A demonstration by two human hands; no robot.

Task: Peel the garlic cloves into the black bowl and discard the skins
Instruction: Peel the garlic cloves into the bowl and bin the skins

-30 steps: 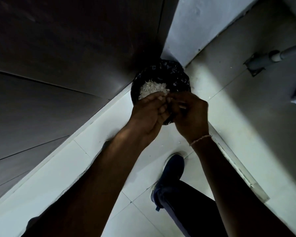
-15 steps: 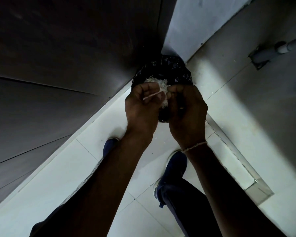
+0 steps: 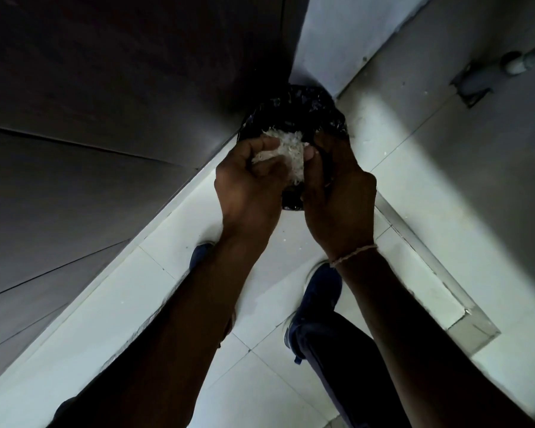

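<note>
Head view: the left hand [image 3: 247,183] is clutching a wad of garlic skins [image 3: 286,154] above the black-lined bin [image 3: 303,103], the right hand [image 3: 337,193] gripping its liner; discarding seems under way, release next.

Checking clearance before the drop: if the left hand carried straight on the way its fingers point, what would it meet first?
Probably the black bin liner just beyond it. The left hand grips a clump of garlic skins and points up-frame over the bag's opening. Depth is unclear, so I cannot tell how far below the bag sits.
</note>
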